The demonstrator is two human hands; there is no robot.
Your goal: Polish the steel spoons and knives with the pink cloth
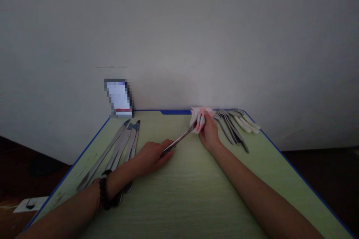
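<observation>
My left hand [153, 155] is closed around one end of a shiny metal piece of cutlery [181, 138], which slants up and away to the right. Its far end disappears into a crumpled pink-and-white cloth [199, 118], so its kind is hidden. Fingers of my right hand [209, 131] grip that cloth around the cutlery, near the table's far edge. Several metal table knives [119, 147] lie to the left, partly covered by my left forearm. Just right of my right hand lie several metal forks [231, 129], beside white-handled cutlery [246, 122].
The pale green table [179, 201] has a blue rim and stands against a grey wall [179, 37]. A blurred-out phone-like screen [119, 97] leans at the back left corner. A white power strip [30, 204] lies on the floor at left.
</observation>
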